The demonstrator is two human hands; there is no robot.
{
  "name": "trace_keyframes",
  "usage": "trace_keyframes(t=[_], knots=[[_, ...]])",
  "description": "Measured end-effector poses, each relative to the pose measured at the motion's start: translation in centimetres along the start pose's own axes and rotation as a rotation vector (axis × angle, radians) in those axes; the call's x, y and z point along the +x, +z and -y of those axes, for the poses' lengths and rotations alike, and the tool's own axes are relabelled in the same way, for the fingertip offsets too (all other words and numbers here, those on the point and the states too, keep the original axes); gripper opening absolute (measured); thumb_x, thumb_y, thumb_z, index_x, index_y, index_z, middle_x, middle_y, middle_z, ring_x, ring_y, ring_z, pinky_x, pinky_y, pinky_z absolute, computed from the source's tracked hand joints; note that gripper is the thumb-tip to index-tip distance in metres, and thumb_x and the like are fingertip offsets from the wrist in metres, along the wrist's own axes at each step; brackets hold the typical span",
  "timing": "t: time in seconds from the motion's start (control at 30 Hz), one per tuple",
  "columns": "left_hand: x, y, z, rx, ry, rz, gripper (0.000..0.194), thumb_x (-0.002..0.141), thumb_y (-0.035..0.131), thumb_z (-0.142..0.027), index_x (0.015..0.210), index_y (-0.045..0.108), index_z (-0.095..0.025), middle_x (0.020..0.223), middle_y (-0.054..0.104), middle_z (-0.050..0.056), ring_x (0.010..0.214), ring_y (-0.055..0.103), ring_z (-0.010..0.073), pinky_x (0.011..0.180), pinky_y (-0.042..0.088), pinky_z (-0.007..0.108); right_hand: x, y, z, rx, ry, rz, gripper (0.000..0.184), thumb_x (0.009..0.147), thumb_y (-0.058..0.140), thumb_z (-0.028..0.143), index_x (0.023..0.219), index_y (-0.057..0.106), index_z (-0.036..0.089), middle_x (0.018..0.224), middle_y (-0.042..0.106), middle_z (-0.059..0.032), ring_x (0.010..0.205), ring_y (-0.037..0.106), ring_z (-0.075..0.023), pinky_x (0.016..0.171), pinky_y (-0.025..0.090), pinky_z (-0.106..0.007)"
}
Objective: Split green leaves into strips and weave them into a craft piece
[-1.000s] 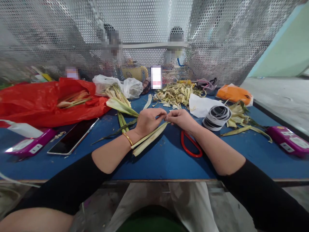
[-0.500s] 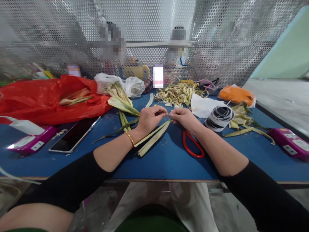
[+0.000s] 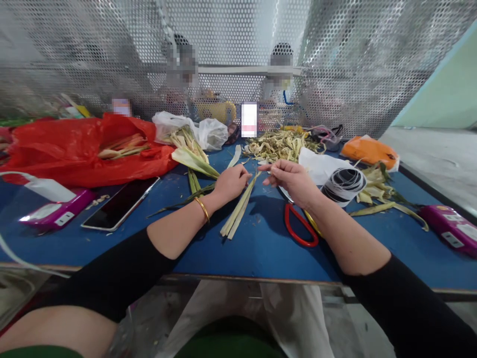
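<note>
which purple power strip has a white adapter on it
The left power strip, beside the black phone: the white adapter sits on it, while the right power strip shows none.

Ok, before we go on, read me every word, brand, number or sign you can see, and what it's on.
No text is readable.
Right purple power strip: any marks on top too small and blurred.
Left purple power strip: the same.
Orange packet: dark marks, too blurred.
Bright screen at the back: blurred.
Leaf strips: no lettering seen.
</note>
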State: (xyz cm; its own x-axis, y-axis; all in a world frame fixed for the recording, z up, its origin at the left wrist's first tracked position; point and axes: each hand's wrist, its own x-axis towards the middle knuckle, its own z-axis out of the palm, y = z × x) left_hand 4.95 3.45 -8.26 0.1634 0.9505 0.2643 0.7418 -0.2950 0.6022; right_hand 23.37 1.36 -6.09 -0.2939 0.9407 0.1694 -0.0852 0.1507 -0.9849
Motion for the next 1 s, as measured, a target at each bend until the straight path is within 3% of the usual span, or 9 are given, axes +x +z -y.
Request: trace_keyframes(t=[0.1, 0.3, 0.43, 0.53, 0.7, 0.83, 1.0], knots=[[-0.2, 0.2, -0.4, -0.183, -0.062, 0.020, 0.019, 0.083, 0.054, -0.026, 0.066, 0.055, -0.018, 0.068, 0.064, 0.001, 0.065, 0.055, 0.0143, 0.062, 0.038, 0.026, 0.0, 0.3, -0.2, 0.099, 0.063, 0.077, 0.032, 0.070, 0.071, 0.043, 0.072, 0.050, 0.019, 0.079, 0.067, -0.0006, 0.061, 0.064, -0.0119, 0.057, 0.046, -0.023], [-0.4, 0.3, -1.4, -1.003, -0.435, 0.063, 0.016, 0.081, 0.062, -0.024, 0.071, 0.055, -0.014, 0.080, 0.066, 0.004, 0.054, 0.050, 0.0063, 0.046, 0.035, 0.019, 0.4, 0.2, -0.9, -0.036, 0.012, -0.003, 0.031, 0.074, 0.065, 0.044, 0.066, 0.050, 0.019, 0.057, 0.055, 0.0054, 0.050, 0.057, -0.0093, 0.055, 0.044, -0.024], [-0.5, 0.2, -1.6, -1.332, -0.459, 0.229, 0.014, 0.083, 0.060, -0.025, 0.077, 0.055, -0.014, 0.083, 0.065, 0.004, 0.052, 0.051, 0.0050, 0.045, 0.037, 0.017, 0.3, 0.2, -0.8, -0.138, 0.016, 0.004, 0.029, 0.077, 0.060, 0.044, 0.066, 0.049, 0.019, 0.055, 0.054, 0.0054, 0.051, 0.056, -0.0102, 0.057, 0.043, -0.025], [-0.7, 0.4, -1.7, -1.223, -0.339, 0.257, 0.018, 0.084, 0.059, -0.026, 0.072, 0.050, -0.016, 0.066, 0.059, -0.001, 0.047, 0.049, 0.0057, 0.045, 0.038, 0.018, 0.2, 0.3, -0.8, -0.246, 0.001, 0.045, 0.026, 0.079, 0.056, 0.041, 0.066, 0.046, 0.021, 0.052, 0.054, 0.0053, 0.050, 0.054, -0.0106, 0.057, 0.042, -0.026], [-0.6, 1.3, -1.6, -0.848, -0.161, 0.108, 0.024, 0.083, 0.055, -0.022, 0.063, 0.042, -0.018, 0.049, 0.046, -0.007, 0.041, 0.038, 0.0053, 0.045, 0.031, 0.019, 0.1, 0.7, -1.7, -0.444, -0.032, 0.055, 0.020, 0.081, 0.051, 0.033, 0.067, 0.043, 0.022, 0.048, 0.051, 0.0068, 0.048, 0.049, -0.0114, 0.056, 0.037, -0.027], [-0.5, 1.6, -1.1, -0.660, -0.129, 0.047, 0.024, 0.082, 0.055, -0.025, 0.061, 0.045, -0.019, 0.050, 0.050, -0.005, 0.044, 0.042, 0.0077, 0.048, 0.033, 0.021, -0.1, 1.0, -2.2, -0.501, -0.033, -0.023, 0.019, 0.082, 0.048, 0.031, 0.066, 0.042, 0.023, 0.047, 0.049, 0.0071, 0.048, 0.048, -0.0120, 0.056, 0.037, -0.027], [-0.6, 0.6, -1.1, -0.544, 0.056, -0.040, 0.021, 0.081, 0.056, -0.034, 0.067, 0.053, -0.018, 0.067, 0.062, 0.000, 0.063, 0.055, 0.0129, 0.061, 0.041, 0.025, -0.5, 1.6, -1.6, -0.348, -0.003, -0.019, 0.009, 0.080, 0.051, 0.030, 0.080, 0.050, 0.021, 0.051, 0.052, 0.0080, 0.047, 0.051, -0.0119, 0.056, 0.039, -0.027]])
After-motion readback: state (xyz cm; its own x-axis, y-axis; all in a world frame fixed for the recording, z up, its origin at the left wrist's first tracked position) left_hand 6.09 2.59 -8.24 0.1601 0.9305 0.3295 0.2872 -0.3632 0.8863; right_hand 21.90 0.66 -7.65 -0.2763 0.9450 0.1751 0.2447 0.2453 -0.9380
